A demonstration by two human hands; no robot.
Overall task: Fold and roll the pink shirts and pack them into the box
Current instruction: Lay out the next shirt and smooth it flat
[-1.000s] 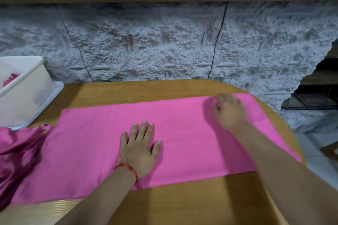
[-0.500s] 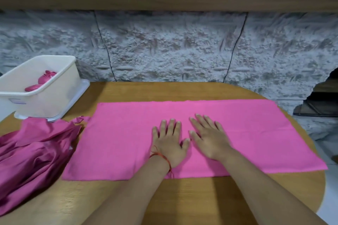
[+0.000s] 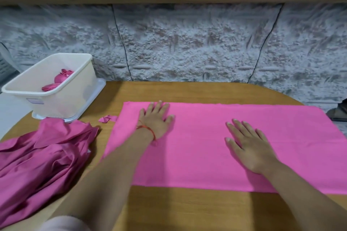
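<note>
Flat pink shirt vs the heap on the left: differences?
The flat pink shirt lies smooth; the heap is crumpled. The shirt is lighter, the heap darker and shinier. The left hand and right hand rest on the shirt, not the heap. Both lie on the table.

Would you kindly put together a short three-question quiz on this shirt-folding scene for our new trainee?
1. True or false: the left hand and the right hand both lie flat on the spread pink shirt.
2. Where does the white box stand? A) at the left rear of the table; B) on the spread shirt; C) in the person's hands.
3. What already lies inside the box?
Key: 1 true; 2 A; 3 rolled pink shirts.
</note>
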